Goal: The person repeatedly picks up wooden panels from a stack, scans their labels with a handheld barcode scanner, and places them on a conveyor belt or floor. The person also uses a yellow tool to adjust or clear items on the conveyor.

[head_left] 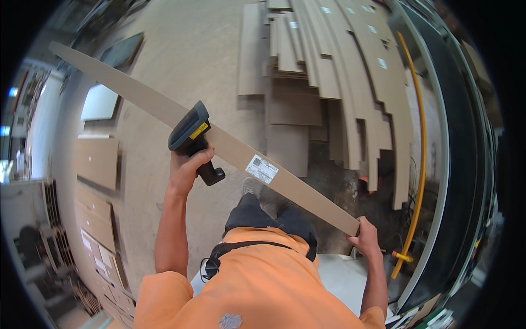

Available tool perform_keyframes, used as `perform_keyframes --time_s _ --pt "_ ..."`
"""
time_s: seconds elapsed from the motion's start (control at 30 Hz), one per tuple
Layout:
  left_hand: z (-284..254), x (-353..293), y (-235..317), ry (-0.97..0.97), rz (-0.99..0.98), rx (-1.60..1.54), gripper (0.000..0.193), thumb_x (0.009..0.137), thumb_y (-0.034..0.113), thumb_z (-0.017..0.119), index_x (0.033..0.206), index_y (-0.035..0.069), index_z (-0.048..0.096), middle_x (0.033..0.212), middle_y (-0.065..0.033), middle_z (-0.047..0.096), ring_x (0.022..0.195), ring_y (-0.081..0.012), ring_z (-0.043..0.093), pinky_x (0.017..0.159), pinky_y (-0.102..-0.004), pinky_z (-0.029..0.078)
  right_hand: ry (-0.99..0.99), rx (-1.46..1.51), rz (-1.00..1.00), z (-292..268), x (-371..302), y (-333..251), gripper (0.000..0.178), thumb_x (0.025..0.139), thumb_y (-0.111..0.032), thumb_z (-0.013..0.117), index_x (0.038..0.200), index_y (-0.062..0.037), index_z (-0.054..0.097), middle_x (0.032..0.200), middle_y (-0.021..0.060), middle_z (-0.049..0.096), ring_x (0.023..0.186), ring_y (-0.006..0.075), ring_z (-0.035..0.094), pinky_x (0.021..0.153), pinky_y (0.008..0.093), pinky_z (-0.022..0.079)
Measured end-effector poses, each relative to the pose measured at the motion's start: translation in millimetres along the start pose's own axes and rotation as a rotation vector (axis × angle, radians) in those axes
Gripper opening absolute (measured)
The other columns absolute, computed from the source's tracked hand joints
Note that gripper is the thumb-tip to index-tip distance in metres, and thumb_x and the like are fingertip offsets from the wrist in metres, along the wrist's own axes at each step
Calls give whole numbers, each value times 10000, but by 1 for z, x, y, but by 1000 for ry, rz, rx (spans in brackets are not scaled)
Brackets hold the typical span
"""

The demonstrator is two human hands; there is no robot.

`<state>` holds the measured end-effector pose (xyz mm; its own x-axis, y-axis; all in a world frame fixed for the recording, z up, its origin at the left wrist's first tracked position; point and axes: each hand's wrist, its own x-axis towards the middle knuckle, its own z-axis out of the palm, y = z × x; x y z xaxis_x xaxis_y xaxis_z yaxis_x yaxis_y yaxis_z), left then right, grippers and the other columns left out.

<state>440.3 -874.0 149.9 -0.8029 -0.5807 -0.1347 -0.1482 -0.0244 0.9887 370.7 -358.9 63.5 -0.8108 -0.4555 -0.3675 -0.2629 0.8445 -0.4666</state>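
Long, narrow tan board (230, 147) slants above the grey-brown concrete floor (181, 49), in front of an orange shirt (263, 279). Its near end is grasped by the right hand (366, 237). On its face sits a white rectangular label (262, 169) with a dark square code and small print. The left hand (192, 163) is wrapped round the grip of a dark pistol-shaped scanner (189, 134) bearing a yellow sticker (198, 130); whether it also touches the board, I cannot tell. Staggered stacks of tan boards (350, 82), some with white labels, lie toward the floor's right edge, near a curved-looking yellow tube (421, 137). Flat tan panels (97, 162) and a white panel (99, 102) lie toward the floor's left edge.
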Motion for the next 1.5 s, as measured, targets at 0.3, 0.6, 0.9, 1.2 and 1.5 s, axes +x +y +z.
perform_keyframes --time_s 0.3,0.6,0.9,1.2,1.5 --pt "-261 -71 -79 341 -46 -157 265 728 243 754 925 84 675 756 31 594 530 -43 469 432 -216 321 -208 -249 -206 74 104 -198 396 683 -189 819 959 -35 580 861 176 639 845 374 636 750 436 504" --pt "-456 -195 -119 842 -13 -253 233 722 241 714 874 79 643 752 23 582 579 -58 483 475 -230 339 -393 -581 -777 176 181 -434 471 646 -311 851 890 -38 555 826 143 597 851 350 595 773 455 476" --pt "-563 -309 -179 1364 7 -562 214 755 132 664 953 55 631 856 -9 607 785 -94 540 722 -259 455 -455 -620 -1290 341 262 -656 496 631 -274 889 907 -40 549 871 132 609 858 351 598 802 461 477" --pt "-658 -512 -227 2060 -119 -556 257 764 169 748 957 65 613 681 3 570 450 -69 480 370 -227 303 -1137 -861 -1697 588 81 -934 631 652 -463 894 971 -28 568 857 157 667 824 361 659 747 465 532" --pt "-787 -738 -344 2311 -68 -961 198 803 278 699 824 90 643 611 26 527 441 -87 496 380 -242 324 -1100 -1088 -1823 779 -196 -1056 619 702 -567 786 957 -32 608 830 182 704 798 377 698 711 476 552"
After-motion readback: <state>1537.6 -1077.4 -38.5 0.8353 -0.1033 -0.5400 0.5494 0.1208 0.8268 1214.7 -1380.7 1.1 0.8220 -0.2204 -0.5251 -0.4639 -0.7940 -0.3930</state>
